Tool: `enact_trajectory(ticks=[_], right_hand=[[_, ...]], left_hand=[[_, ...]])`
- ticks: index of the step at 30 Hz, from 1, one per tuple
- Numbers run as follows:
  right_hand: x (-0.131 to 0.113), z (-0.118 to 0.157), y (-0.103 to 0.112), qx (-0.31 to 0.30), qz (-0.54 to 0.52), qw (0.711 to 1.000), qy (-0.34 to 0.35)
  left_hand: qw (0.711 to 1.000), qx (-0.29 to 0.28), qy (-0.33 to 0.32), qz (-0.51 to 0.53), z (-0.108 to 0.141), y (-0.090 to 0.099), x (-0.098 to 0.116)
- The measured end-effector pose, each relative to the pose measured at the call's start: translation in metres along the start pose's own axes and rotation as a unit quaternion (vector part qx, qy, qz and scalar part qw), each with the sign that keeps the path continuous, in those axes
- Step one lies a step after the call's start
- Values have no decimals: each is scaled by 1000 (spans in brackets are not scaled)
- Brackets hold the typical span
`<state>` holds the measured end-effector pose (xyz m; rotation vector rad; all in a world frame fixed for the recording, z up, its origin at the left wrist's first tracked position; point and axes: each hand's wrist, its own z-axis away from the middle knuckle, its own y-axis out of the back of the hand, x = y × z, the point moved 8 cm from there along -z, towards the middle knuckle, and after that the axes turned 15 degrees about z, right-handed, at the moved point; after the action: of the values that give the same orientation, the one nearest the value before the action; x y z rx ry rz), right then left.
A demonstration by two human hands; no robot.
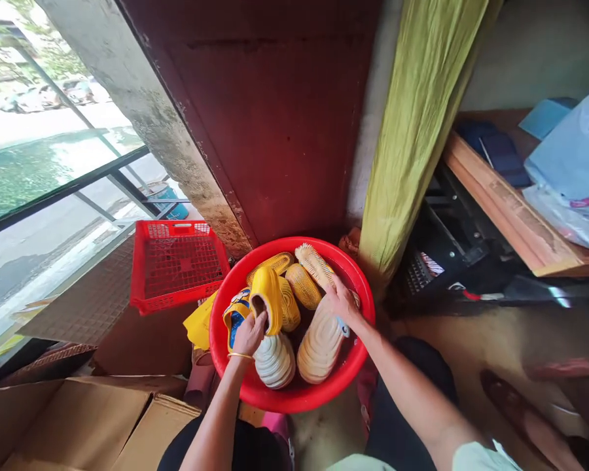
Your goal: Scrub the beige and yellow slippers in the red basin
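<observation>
Over a round red tub (pixel 364 353), my left hand (pixel 250 335) grips a yellow clog (pixel 266 294) by its opening, fingers wrapped at the heel end. My right hand (pixel 342 302) is closed around a scrubbing brush (pixel 314 263) with pale bristles; a bit of its blue handle shows below the hand. Inside the tub lie two white-soled shoes (pixel 319 350) with soles up, close to my hands. Several more yellow clogs (pixel 303 286) rest toward the tub's far side, some sole up. One yellow clog with a blue inside (pixel 234 320) sits at the left.
Left of the tub stands a red plastic crate (pixel 179 261) on cardboard (pixel 98 288). An open cardboard box (pixel 69 418) is at lower left. Beyond the tub is a dark red door (pixel 269 131), with a yellow-green curtain (pixel 407 131) beside it. A wooden table (pixel 510 203) holds bags at right.
</observation>
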<state>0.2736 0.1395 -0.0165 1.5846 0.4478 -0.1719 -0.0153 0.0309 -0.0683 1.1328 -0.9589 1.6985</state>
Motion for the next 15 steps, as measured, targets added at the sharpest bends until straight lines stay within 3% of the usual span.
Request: enact_trajectory(ticks=[3,6,8,11,13,15], right_hand=[[7,0,11,-77,30,997,7],[11,-2,20,-105,38,993,36],[17,-5,22,-97,10,995,27],[23,-7,19,-65,-28,997,-7],[16,-5,15,-45,-23,999,-1],[-1,1,11,-31,-11,998,50]], left_hand=[[968,97,-62,-221,-2,7,20],[927,149,-99,-330,8,0,33],[913,132,-140,-359,15,-14,39],[889,51,-167,-424,24,-40,37],[862,-4,-100,-497,26,-45,22],[824,-27,-7,-565,29,-35,6]])
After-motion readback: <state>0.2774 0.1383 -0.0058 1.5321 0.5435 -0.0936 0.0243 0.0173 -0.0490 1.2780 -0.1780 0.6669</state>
